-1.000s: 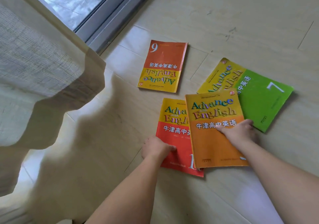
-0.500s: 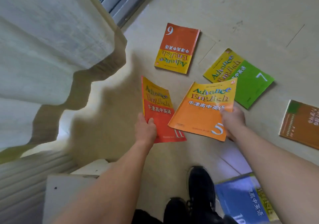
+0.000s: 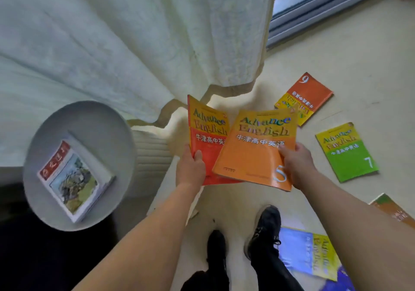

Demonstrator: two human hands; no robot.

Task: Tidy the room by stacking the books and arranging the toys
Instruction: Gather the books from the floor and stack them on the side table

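My left hand (image 3: 190, 169) grips the lower left edge of a red "Advance with English" book (image 3: 205, 133), held up above the floor. In my right hand (image 3: 296, 165) is an orange book numbered 5 (image 3: 253, 153), pinched at its right edge and overlapping the red one. On the floor to the right lie an orange-red book numbered 6 (image 3: 307, 97) and a green book numbered 7 (image 3: 347, 151). A brown book (image 3: 390, 210) and a blue book (image 3: 307, 254) lie lower right.
A round white side table (image 3: 107, 129) at the left carries a stack of books (image 3: 71, 178). A pale curtain (image 3: 134, 39) hangs over the upper left. The window frame (image 3: 314, 5) runs along the top right. My two black shoes (image 3: 262, 230) stand on the beige floor.
Both books have risen off the floor and come closer to me. My view has swung left and down, bringing the round table and its book stack into sight.
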